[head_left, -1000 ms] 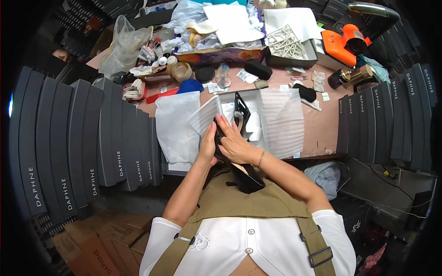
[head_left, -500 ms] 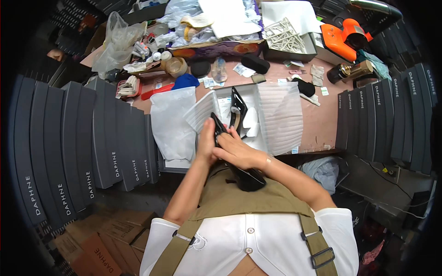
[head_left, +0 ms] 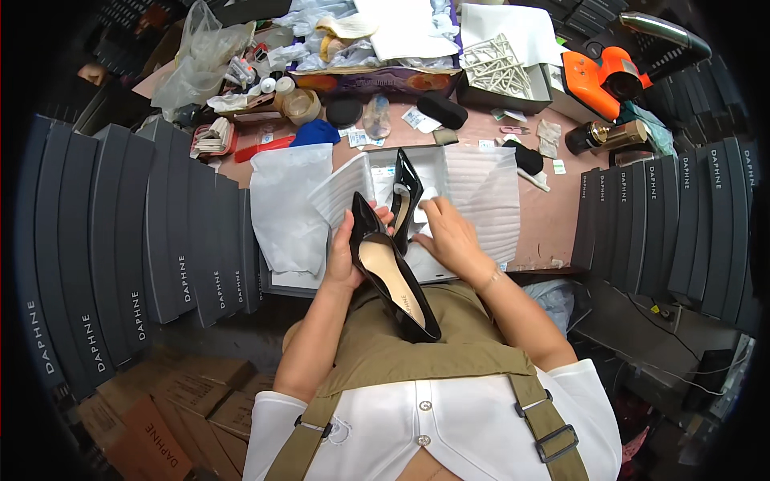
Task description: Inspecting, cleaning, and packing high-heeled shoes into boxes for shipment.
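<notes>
A glossy black pointed-toe shoe [head_left: 391,282] is being held by the left hand [head_left: 343,260], whose fingers and thumb are being kept clamped around its toe part. The shoe is being held at a slant over the near edge of the scene, its toe being pointed far and left, its heel end being turned near and right, and its beige insole [head_left: 381,260] being shown upward.

The right hand [head_left: 455,239] is being held just to the right, its thumb and fingers being kept apart; whether the white paper beside it is being touched cannot be told. A matching glossy black shoe [head_left: 409,180] is being contained, toe far, in an open pale grey cardboard box [head_left: 433,164]. The box is being flanked on the left by a smooth white sheet [head_left: 290,208] and on the right by a ribbed white translucent sheet [head_left: 485,204], and is being supported by a pinkish tabletop [head_left: 553,228].

Farther off, white sticks [head_left: 497,72] are being held in a shallow black box [head_left: 513,99], to the left of an orange plastic device [head_left: 587,82].
</notes>
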`<action>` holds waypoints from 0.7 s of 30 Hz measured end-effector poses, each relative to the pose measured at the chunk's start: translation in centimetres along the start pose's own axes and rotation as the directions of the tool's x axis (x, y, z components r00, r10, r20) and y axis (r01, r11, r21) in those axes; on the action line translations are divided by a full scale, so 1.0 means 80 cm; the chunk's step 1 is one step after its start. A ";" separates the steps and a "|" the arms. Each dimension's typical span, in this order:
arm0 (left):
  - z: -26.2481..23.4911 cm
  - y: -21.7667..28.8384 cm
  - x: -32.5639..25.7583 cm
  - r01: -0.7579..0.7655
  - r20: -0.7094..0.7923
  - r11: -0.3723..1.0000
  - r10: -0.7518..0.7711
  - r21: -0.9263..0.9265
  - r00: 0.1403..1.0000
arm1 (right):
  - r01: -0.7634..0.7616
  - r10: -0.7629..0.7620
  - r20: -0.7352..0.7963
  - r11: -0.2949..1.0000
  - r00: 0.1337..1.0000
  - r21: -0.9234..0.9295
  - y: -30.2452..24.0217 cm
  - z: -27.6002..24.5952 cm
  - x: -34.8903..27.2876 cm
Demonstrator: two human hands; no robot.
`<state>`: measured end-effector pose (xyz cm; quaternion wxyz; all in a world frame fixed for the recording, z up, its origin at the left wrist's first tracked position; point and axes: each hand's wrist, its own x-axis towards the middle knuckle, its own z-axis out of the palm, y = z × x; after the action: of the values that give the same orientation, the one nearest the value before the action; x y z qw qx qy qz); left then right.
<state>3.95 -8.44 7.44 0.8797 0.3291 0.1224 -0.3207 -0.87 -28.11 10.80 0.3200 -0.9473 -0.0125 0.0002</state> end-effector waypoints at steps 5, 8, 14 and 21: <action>0.018 -0.027 -0.045 0.224 0.025 0.922 -0.228 -0.317 0.973 | -0.045 0.087 0.097 0.926 0.992 -0.374 0.087 0.093 0.043; 0.029 -0.038 -0.063 0.216 -0.037 0.922 -0.240 -0.320 0.970 | -0.026 0.010 -0.108 0.990 0.994 -0.141 0.092 0.080 0.039; 0.029 -0.023 -0.059 0.084 -0.185 0.983 -0.114 -0.165 0.976 | -0.382 0.251 0.314 0.300 0.916 0.874 -0.013 -0.026 -0.012; 0.035 -0.029 -0.049 0.034 -0.114 0.998 -0.041 -0.061 0.993 | 0.182 -0.190 0.023 0.965 0.982 0.188 -0.036 0.002 -0.032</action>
<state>-0.53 -9.76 10.05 0.8743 0.3186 0.1883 -0.3141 -3.51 -25.77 12.43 0.4050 -0.9079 -0.1078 -0.0092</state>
